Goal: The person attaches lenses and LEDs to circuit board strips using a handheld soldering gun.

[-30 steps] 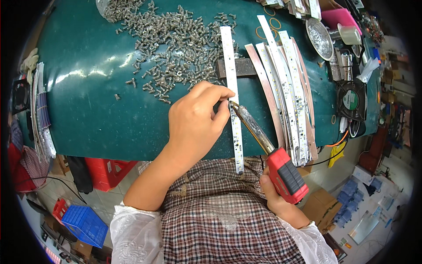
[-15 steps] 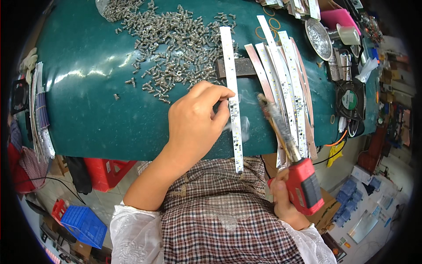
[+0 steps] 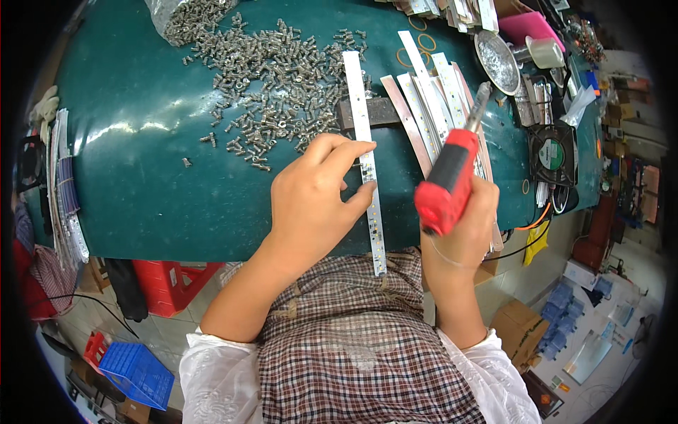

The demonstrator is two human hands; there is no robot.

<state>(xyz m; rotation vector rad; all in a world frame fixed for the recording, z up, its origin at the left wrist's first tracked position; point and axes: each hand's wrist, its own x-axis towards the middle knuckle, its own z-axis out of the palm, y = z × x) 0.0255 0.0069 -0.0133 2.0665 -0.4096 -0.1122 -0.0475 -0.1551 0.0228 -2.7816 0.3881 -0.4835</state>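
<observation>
My left hand [image 3: 314, 191] has its index finger and thumb on a narrow white LED strip board [image 3: 361, 127], their tips a little apart on its face. The board's far part lies across a dark block [image 3: 385, 112]; its near end reaches the table's front edge. My right hand [image 3: 466, 237] is closed round a red and black soldering gun [image 3: 448, 180], raised over several more strip boards [image 3: 420, 120]. The gun's metal tip points away, toward a round metal dish [image 3: 496, 62] with shiny bits in it. Small metal connectors [image 3: 275, 92] lie in a loose pile beyond my left hand.
A clear bag [image 3: 168, 21] of connectors sits at the far left. Rubber bands [image 3: 418, 46] lie behind the boards. On the right are a black fan [image 3: 553, 155], a white cup [image 3: 545, 52] and a pink object [image 3: 531, 30]. Bundled strips [image 3: 65, 184] line the left table edge.
My right hand has lifted the soldering gun from the near right up over the boards, and its tip has swung toward the metal dish. My left hand stays at the board, thumb and index further apart.
</observation>
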